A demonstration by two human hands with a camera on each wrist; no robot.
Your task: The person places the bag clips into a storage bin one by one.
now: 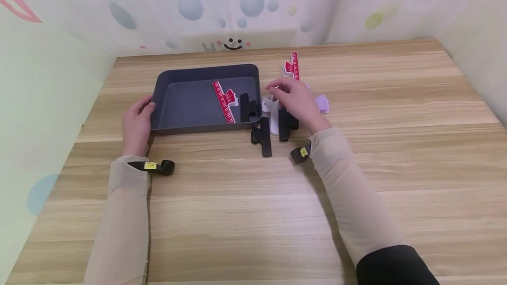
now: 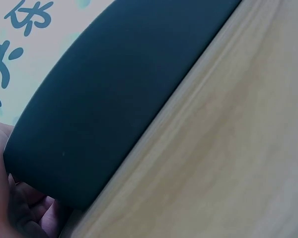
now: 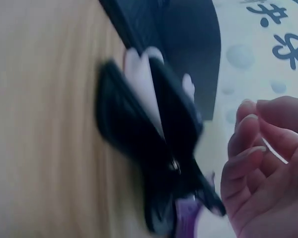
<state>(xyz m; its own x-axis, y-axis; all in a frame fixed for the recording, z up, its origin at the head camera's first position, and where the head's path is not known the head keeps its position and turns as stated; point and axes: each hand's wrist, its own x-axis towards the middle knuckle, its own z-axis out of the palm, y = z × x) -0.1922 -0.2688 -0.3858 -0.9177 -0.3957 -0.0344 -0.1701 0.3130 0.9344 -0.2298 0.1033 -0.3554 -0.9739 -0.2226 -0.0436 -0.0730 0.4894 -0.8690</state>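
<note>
In the head view, a dark grey rectangular tray (image 1: 178,129) sits on the table with its left end held by my left hand (image 1: 136,120). Inside it lie a red piano-key clip (image 1: 224,101) and a black clip (image 1: 244,108). Just right of the tray, my right hand (image 1: 295,100) hovers over a cluster of clips, fingers loosely curled, thumb tip near the fingertips, nothing seen between them. Below it are a white clip (image 1: 274,115) and a black clip (image 1: 284,126), which looms large in the right wrist view. Another black clip (image 1: 265,137) lies nearer the front.
Beyond my right hand, a second red piano-key clip (image 1: 295,66) lies toward the back, and a purple clip (image 1: 322,104) sits to the right. A patterned curtain (image 1: 222,12) stands behind the wooden table (image 1: 222,214). A pale wall (image 1: 43,82) borders it on the left.
</note>
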